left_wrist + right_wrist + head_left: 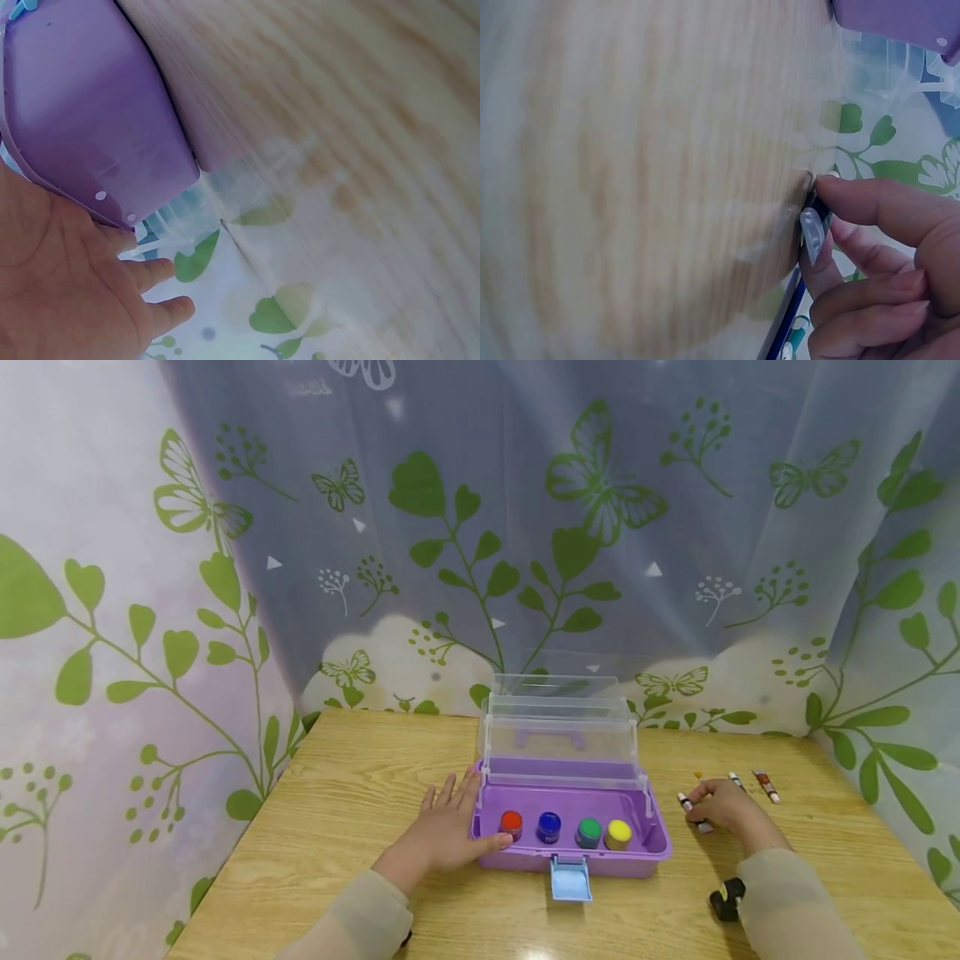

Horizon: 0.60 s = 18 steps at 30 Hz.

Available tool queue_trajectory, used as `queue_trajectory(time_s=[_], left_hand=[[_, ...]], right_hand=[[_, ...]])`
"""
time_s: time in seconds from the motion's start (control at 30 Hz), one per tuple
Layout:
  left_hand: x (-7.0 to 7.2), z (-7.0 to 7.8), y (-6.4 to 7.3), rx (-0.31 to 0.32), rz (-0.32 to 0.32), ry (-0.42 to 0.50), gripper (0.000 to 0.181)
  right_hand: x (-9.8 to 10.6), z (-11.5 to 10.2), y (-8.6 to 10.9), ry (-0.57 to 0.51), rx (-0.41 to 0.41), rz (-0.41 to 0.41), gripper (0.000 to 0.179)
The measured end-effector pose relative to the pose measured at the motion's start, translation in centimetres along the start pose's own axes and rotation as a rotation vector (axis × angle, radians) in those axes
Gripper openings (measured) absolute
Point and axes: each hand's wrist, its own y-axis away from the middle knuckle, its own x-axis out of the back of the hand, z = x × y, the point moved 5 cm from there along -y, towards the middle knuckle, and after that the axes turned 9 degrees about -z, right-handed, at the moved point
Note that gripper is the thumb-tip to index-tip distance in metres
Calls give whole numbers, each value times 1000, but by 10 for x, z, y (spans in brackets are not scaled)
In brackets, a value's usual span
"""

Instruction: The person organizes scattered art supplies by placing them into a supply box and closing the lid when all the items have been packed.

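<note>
A purple plastic box point(517, 862) stands with its clear lid point(555, 752) raised. Inside, along the front, are a red paint jar point(512, 823), a blue one point(549, 827), a green one point(588, 832) and a yellow one point(618, 835). My left hand point(441, 837) rests against the box's left side, fingers straight, thumb over the front rim. To the right of the box, my right hand point(723, 808) pinches a small white-capped paint tube point(683, 801) at the tabletop. The right wrist view shows the tube's flat silvery end point(812, 234) between thumb and fingers.
Beyond the right hand lie a red-labelled paint tube point(767, 786) and another white-capped tube point(736, 781). A light blue latch point(572, 882) hangs from the box front. A black device point(726, 899) is by the right wrist. A patterned curtain point(480, 527) borders the wooden table point(360, 777).
</note>
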Motion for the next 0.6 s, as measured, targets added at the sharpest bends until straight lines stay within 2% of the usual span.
queue_trajectory(time_s=[0.37, 0.6], left_hand=[[1, 1, 2, -10, -7, 12, 107], [2, 2, 2, -8, -11, 14, 108]], right_hand=[[4, 0, 6, -37, -35, -31, 23], [12, -12, 15, -22, -30, -23, 23]])
